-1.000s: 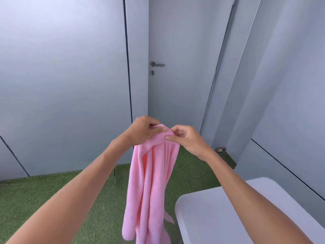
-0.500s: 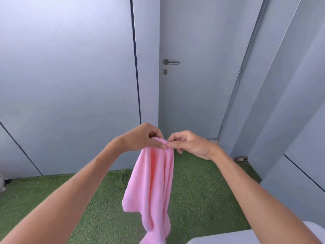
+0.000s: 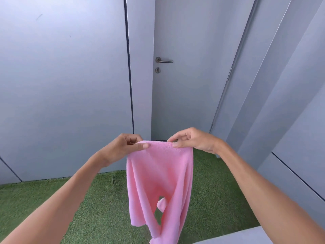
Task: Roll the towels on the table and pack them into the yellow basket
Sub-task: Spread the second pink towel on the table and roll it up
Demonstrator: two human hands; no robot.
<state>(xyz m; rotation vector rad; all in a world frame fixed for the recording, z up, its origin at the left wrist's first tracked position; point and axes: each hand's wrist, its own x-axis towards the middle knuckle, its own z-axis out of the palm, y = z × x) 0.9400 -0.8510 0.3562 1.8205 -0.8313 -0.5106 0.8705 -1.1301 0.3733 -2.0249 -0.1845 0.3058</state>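
Both hands were raised in front of the person, each holding the top edge of a pink towel (image 3: 159, 175). The left hand (image 3: 124, 147) pinched the towel's left upper corner, thumb laid flat along the near side of the hem and fingers curled behind it. The right hand (image 3: 191, 140) pinched the right upper corner between thumb and fingertips, the remaining fingers bent above the cloth. The two hands were apart, with a short span of hem stretched between them.

The towel hung free in the air, not touching anything. It draped in loose vertical folds, narrowing toward its lower end, which ran off the bottom of the view. A gap showed between the folds low down, with a small flap of cloth visible through it.

At the lower right edge, a pale corner of the counter (image 3: 233, 237) showed beneath the right forearm. Below and beyond the towel lay a floor of green artificial turf (image 3: 98, 199). Farther back stood grey wall panels (image 3: 61, 85) and a grey door (image 3: 190, 76) bearing a metal lever handle (image 3: 164, 60) with a lock below it.
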